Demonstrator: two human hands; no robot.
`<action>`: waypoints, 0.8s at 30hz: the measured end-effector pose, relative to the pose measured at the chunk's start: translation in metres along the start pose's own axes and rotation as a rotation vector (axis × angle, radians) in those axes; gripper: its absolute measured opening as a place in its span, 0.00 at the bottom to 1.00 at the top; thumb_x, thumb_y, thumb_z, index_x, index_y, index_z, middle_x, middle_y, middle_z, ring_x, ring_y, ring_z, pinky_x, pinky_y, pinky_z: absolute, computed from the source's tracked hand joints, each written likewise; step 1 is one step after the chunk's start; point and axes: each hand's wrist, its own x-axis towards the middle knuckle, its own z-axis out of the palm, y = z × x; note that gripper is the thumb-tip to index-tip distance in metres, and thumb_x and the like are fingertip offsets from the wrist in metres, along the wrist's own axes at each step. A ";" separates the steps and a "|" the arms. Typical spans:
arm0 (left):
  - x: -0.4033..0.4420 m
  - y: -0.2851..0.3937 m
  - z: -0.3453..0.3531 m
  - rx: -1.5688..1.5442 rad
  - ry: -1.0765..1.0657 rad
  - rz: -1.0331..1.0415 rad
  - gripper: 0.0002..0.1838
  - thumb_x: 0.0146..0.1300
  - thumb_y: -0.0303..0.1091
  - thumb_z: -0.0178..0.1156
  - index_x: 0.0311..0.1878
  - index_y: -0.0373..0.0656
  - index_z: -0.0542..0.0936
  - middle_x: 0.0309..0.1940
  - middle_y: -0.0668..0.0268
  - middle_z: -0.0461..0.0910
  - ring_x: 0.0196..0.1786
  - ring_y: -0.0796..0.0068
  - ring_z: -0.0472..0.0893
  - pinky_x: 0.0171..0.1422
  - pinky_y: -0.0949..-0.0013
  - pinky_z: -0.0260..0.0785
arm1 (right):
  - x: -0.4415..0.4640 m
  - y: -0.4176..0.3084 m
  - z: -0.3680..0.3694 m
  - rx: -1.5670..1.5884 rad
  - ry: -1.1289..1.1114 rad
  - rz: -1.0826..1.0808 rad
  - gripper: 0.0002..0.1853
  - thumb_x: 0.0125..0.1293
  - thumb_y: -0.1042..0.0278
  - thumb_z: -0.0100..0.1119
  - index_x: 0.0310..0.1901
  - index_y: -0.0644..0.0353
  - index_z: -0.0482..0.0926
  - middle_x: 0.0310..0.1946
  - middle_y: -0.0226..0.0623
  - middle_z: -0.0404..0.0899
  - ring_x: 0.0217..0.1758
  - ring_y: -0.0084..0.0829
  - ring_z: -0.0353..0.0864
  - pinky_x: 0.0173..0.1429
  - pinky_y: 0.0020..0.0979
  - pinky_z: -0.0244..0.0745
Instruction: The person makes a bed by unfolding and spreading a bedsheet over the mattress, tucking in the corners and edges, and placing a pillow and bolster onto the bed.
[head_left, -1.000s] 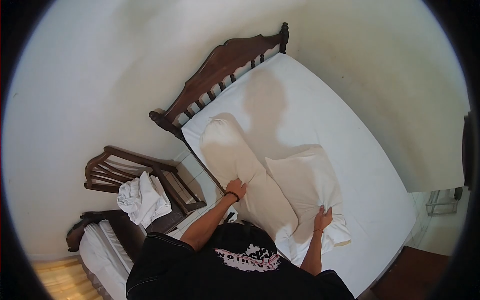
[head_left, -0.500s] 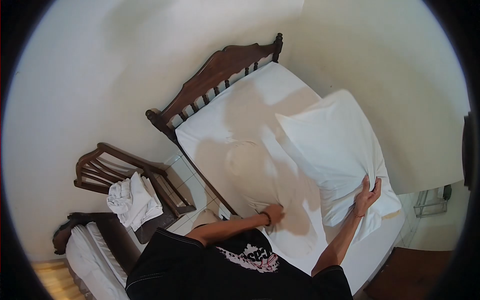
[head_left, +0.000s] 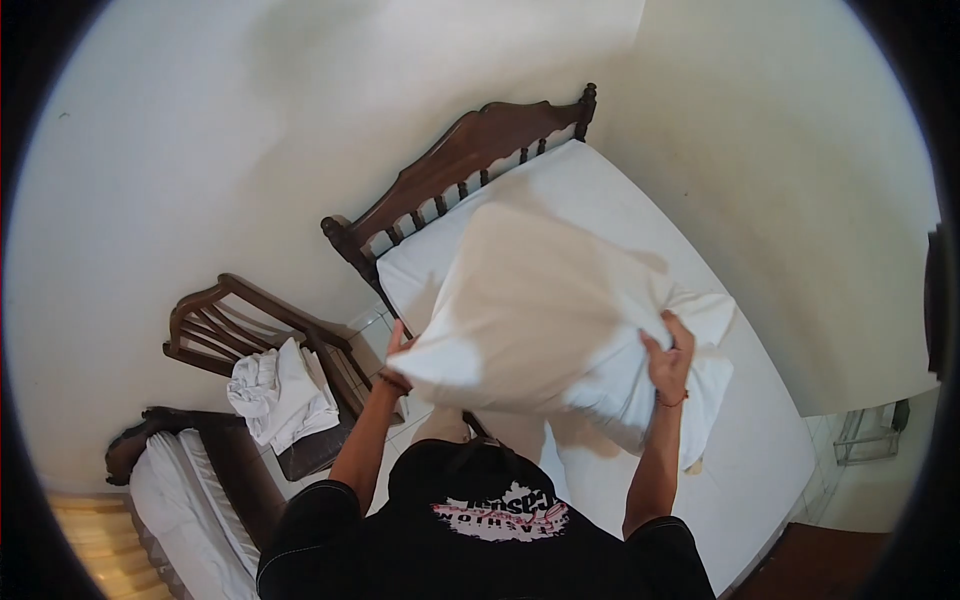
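Observation:
A white pillow (head_left: 540,300) in a white case is raised at a tilt above the bed, much of it in shadow. At its left corner is my left hand (head_left: 400,360), fingers stretched out and apart; the corner hides part of the palm. My right hand (head_left: 672,362) grips the pillow's right side, thumb and fingers on bunched fabric. Loose white cloth spreads beyond that hand, over the mattress (head_left: 745,470). Whether another pillow lies underneath is hidden.
A dark wooden headboard (head_left: 470,145) stands against the wall. On the left, a wooden chair (head_left: 320,450) bears folded white linen (head_left: 285,395). Another bed (head_left: 185,500) is at lower left. A metal rack (head_left: 865,440) sits on the floor at right.
The pillow has swung left and turned across the front of my body. My left hand has moved from the bed to its left corner. The right hand has shifted slightly left and up.

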 end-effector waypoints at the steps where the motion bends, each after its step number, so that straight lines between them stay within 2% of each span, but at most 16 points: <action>1: -0.017 0.007 0.029 0.074 0.113 -0.024 0.39 0.56 0.64 0.45 0.57 0.37 0.65 0.52 0.57 0.71 0.52 0.65 0.72 0.59 0.64 0.61 | 0.000 0.005 0.012 0.030 -0.103 0.008 0.11 0.40 0.82 0.60 0.27 0.69 0.69 0.23 0.40 0.69 0.28 0.31 0.68 0.37 0.24 0.64; 2: -0.027 0.010 0.044 0.144 0.226 -0.049 0.35 0.57 0.60 0.48 0.55 0.37 0.67 0.50 0.58 0.72 0.50 0.67 0.73 0.57 0.65 0.62 | -0.002 0.014 0.026 0.058 -0.209 0.017 0.11 0.39 0.82 0.61 0.25 0.69 0.68 0.22 0.42 0.67 0.26 0.34 0.67 0.35 0.25 0.63; 3: -0.028 0.008 0.034 0.138 0.231 -0.048 0.35 0.57 0.60 0.48 0.55 0.37 0.67 0.50 0.58 0.72 0.50 0.67 0.73 0.57 0.65 0.62 | -0.003 0.020 0.041 0.076 -0.286 0.045 0.11 0.38 0.82 0.61 0.24 0.68 0.67 0.21 0.43 0.66 0.25 0.37 0.66 0.33 0.26 0.62; 5: -0.033 -0.006 -0.002 1.108 0.383 -0.099 0.33 0.56 0.56 0.52 0.55 0.36 0.67 0.48 0.59 0.72 0.49 0.70 0.73 0.54 0.67 0.63 | 0.003 0.016 0.068 0.132 -0.418 0.045 0.12 0.38 0.81 0.61 0.24 0.68 0.68 0.20 0.43 0.66 0.24 0.43 0.65 0.31 0.29 0.62; 7: -0.035 -0.021 -0.028 0.945 0.446 -0.009 0.31 0.55 0.47 0.58 0.54 0.32 0.67 0.46 0.58 0.74 0.46 0.70 0.74 0.52 0.69 0.65 | 0.012 0.025 0.095 0.150 -0.492 0.009 0.12 0.39 0.81 0.62 0.24 0.67 0.68 0.20 0.43 0.66 0.25 0.43 0.65 0.31 0.30 0.62; 8: -0.037 -0.023 -0.029 0.943 0.445 -0.012 0.31 0.55 0.47 0.58 0.54 0.32 0.67 0.46 0.58 0.74 0.46 0.70 0.74 0.52 0.69 0.65 | 0.019 0.029 0.108 0.168 -0.562 -0.030 0.12 0.40 0.80 0.62 0.24 0.66 0.68 0.20 0.43 0.67 0.25 0.43 0.66 0.31 0.32 0.62; 10: -0.035 -0.022 -0.026 0.852 0.576 0.099 0.29 0.53 0.43 0.61 0.52 0.32 0.69 0.44 0.59 0.75 0.45 0.70 0.74 0.50 0.71 0.67 | 0.039 0.029 0.131 0.140 -0.609 -0.040 0.12 0.40 0.79 0.64 0.24 0.65 0.68 0.20 0.42 0.67 0.25 0.43 0.67 0.31 0.33 0.63; 11: -0.033 -0.022 -0.035 0.847 0.573 0.097 0.29 0.53 0.43 0.61 0.52 0.32 0.69 0.44 0.59 0.75 0.45 0.70 0.74 0.50 0.71 0.67 | 0.048 0.027 0.143 0.089 -0.645 -0.052 0.13 0.39 0.79 0.64 0.24 0.65 0.68 0.21 0.41 0.67 0.26 0.43 0.67 0.31 0.34 0.63; 13: -0.019 -0.016 -0.053 0.744 0.582 0.219 0.28 0.51 0.41 0.63 0.51 0.32 0.69 0.43 0.60 0.75 0.44 0.70 0.74 0.49 0.70 0.67 | 0.071 0.032 0.172 0.036 -0.691 -0.058 0.13 0.38 0.79 0.64 0.23 0.64 0.68 0.21 0.41 0.67 0.26 0.42 0.67 0.31 0.34 0.63; 16: 0.010 0.005 -0.056 0.663 0.625 0.280 0.29 0.50 0.40 0.64 0.51 0.33 0.68 0.43 0.60 0.75 0.44 0.70 0.74 0.48 0.69 0.67 | 0.107 0.049 0.216 0.013 -0.695 -0.172 0.11 0.40 0.80 0.62 0.24 0.65 0.68 0.22 0.40 0.68 0.27 0.42 0.67 0.30 0.32 0.61; 18: 0.036 0.020 -0.071 0.677 0.615 0.305 0.31 0.50 0.42 0.64 0.52 0.34 0.67 0.44 0.60 0.74 0.45 0.69 0.74 0.49 0.68 0.68 | 0.124 0.071 0.244 -0.114 -0.798 -0.176 0.13 0.40 0.76 0.62 0.28 0.63 0.68 0.26 0.40 0.69 0.34 0.42 0.69 0.38 0.35 0.63; 21: 0.084 0.038 -0.110 0.675 0.615 0.330 0.33 0.48 0.44 0.65 0.53 0.35 0.66 0.44 0.60 0.74 0.45 0.68 0.74 0.49 0.67 0.68 | 0.142 0.115 0.286 -0.250 -0.793 -0.243 0.13 0.42 0.77 0.60 0.31 0.62 0.68 0.29 0.40 0.71 0.38 0.42 0.69 0.42 0.36 0.63; 23: 0.123 0.048 -0.146 0.652 0.629 0.331 0.33 0.47 0.45 0.66 0.53 0.35 0.67 0.43 0.60 0.74 0.44 0.68 0.74 0.48 0.67 0.68 | 0.143 0.151 0.313 -0.288 -0.765 -0.175 0.14 0.44 0.77 0.59 0.34 0.62 0.69 0.32 0.41 0.71 0.40 0.43 0.69 0.44 0.36 0.64; 24: 0.144 0.055 -0.168 0.677 0.655 0.246 0.35 0.46 0.46 0.67 0.53 0.36 0.66 0.44 0.61 0.74 0.45 0.68 0.74 0.49 0.67 0.68 | 0.139 0.170 0.326 -0.320 -0.721 -0.105 0.14 0.45 0.78 0.58 0.36 0.61 0.69 0.35 0.42 0.71 0.42 0.43 0.69 0.47 0.37 0.64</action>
